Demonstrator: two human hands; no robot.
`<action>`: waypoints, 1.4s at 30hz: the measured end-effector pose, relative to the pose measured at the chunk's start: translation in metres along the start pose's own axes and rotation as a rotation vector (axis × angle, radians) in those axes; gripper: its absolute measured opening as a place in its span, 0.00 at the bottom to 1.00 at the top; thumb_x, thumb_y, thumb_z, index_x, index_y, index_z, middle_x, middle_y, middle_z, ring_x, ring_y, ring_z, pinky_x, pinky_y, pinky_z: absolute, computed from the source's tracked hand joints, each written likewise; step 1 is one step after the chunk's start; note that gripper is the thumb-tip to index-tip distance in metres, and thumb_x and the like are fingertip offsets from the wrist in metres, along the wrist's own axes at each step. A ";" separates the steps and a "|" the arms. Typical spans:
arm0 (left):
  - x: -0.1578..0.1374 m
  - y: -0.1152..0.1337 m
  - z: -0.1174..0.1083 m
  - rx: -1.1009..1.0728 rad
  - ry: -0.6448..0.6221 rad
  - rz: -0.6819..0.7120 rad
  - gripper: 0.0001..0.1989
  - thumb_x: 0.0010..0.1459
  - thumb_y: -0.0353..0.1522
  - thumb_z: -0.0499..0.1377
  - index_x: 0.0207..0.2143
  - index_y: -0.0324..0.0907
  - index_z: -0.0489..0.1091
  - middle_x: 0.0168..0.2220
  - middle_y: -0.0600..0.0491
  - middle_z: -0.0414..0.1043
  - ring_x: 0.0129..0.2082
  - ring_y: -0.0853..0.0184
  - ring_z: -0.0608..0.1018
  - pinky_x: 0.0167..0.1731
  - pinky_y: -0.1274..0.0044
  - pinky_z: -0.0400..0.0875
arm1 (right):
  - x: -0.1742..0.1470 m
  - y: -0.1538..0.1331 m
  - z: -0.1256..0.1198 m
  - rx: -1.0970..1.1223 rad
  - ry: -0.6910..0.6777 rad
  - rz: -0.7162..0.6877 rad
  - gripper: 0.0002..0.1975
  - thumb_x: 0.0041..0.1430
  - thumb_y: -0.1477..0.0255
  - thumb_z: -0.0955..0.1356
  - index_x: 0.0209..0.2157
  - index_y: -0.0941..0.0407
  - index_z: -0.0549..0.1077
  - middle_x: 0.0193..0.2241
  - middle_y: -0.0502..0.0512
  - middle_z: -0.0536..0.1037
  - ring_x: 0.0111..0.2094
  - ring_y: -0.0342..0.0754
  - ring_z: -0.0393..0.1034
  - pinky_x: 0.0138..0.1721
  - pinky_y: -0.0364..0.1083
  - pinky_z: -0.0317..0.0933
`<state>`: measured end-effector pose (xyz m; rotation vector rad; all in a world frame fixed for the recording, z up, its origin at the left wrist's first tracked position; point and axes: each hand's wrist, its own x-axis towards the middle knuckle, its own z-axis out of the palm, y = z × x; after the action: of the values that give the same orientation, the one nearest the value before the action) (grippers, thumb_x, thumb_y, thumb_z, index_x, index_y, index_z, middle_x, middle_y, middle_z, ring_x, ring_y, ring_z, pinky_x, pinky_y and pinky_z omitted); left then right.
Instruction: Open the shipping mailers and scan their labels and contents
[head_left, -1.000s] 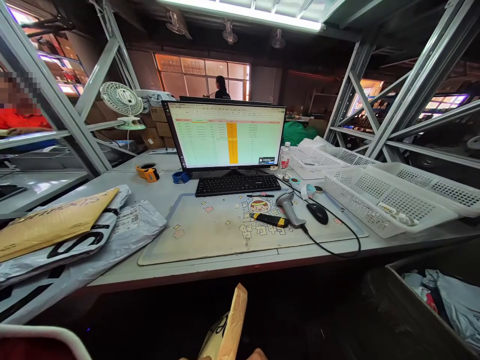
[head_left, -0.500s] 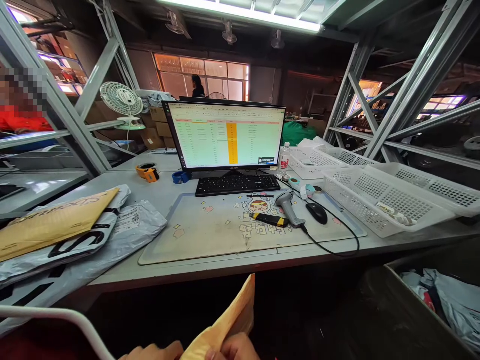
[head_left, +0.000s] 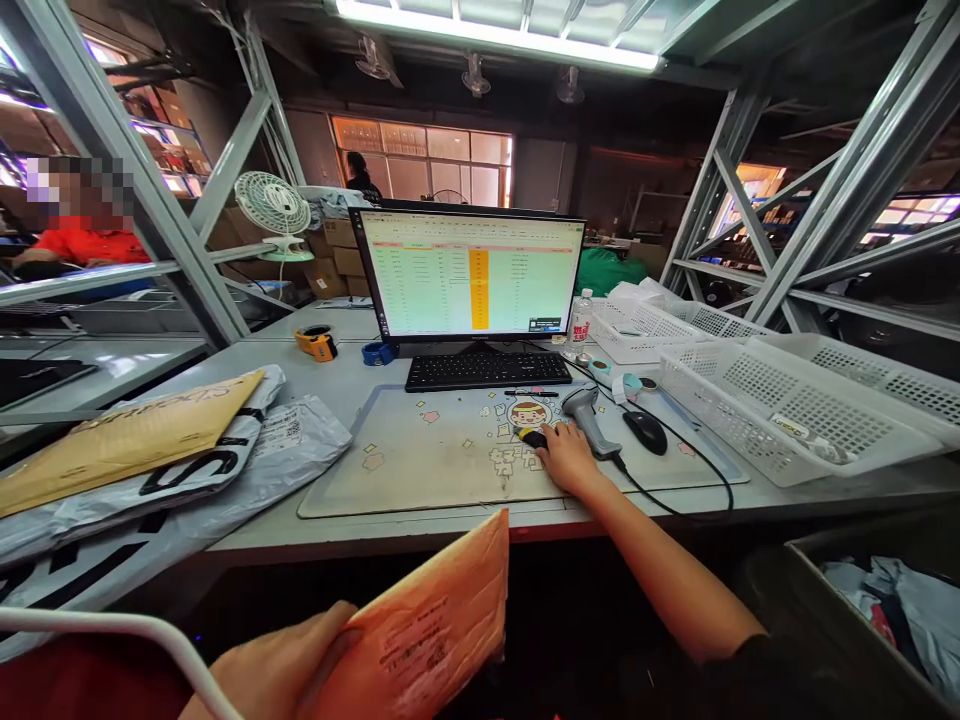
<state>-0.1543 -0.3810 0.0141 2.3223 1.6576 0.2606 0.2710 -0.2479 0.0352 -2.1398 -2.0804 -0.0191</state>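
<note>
Near the bottom of the head view, my left hand (head_left: 281,655) grips a yellow padded envelope (head_left: 431,630) by its left side, with a printed label facing me. Stretched over the desk mat (head_left: 420,470), my right hand (head_left: 568,458) is closed over a black and yellow utility knife (head_left: 531,437). Only the knife's left end shows; the hand covers the rest. Just right of those fingers lies a grey barcode scanner (head_left: 592,425), its cable running to the right. A black mouse (head_left: 645,432) sits beyond it.
A monitor (head_left: 472,280) and keyboard (head_left: 487,371) stand behind the mat. Parcels (head_left: 150,430) are piled at left, near a tape dispenser (head_left: 316,343). White baskets (head_left: 787,400) line the right, above a bin (head_left: 847,600) of bags. A person in red sits far left.
My right hand has let go of the envelope and reached forward onto the utility knife. The envelope, now in my left hand alone, has turned so its printed side shows.
</note>
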 end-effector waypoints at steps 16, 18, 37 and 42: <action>0.108 0.073 -0.070 0.118 0.215 0.182 0.23 0.72 0.45 0.46 0.38 0.44 0.77 0.34 0.49 0.82 0.32 0.60 0.81 0.31 0.75 0.65 | -0.091 -0.054 -0.097 0.321 -0.032 -0.478 0.17 0.76 0.65 0.64 0.61 0.53 0.73 0.51 0.59 0.79 0.50 0.54 0.74 0.51 0.51 0.65; 0.111 0.080 -0.068 0.138 0.263 0.219 0.22 0.72 0.43 0.46 0.38 0.43 0.77 0.33 0.49 0.81 0.32 0.61 0.80 0.31 0.75 0.64 | -0.097 -0.066 -0.098 0.227 -0.075 -0.472 0.17 0.76 0.65 0.64 0.61 0.53 0.73 0.49 0.60 0.79 0.47 0.55 0.75 0.47 0.51 0.65; 0.075 0.028 -0.073 -0.046 0.432 0.045 0.25 0.66 0.52 0.50 0.29 0.45 0.72 0.27 0.52 0.78 0.28 0.62 0.78 0.30 0.74 0.62 | -0.010 0.009 -0.014 0.000 -0.031 0.016 0.20 0.75 0.65 0.63 0.62 0.56 0.71 0.53 0.65 0.77 0.53 0.59 0.73 0.50 0.51 0.65; 0.064 0.038 -0.061 -0.102 0.380 0.008 0.26 0.65 0.53 0.49 0.24 0.44 0.68 0.22 0.54 0.72 0.24 0.65 0.74 0.28 0.75 0.58 | -0.027 -0.035 -0.007 0.215 0.254 -0.175 0.16 0.71 0.72 0.65 0.56 0.59 0.76 0.53 0.67 0.75 0.57 0.60 0.69 0.60 0.57 0.62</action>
<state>-0.1172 -0.3250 0.0832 2.3068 1.7488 0.8121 0.2358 -0.2753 0.0426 -1.7307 -2.0128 -0.0792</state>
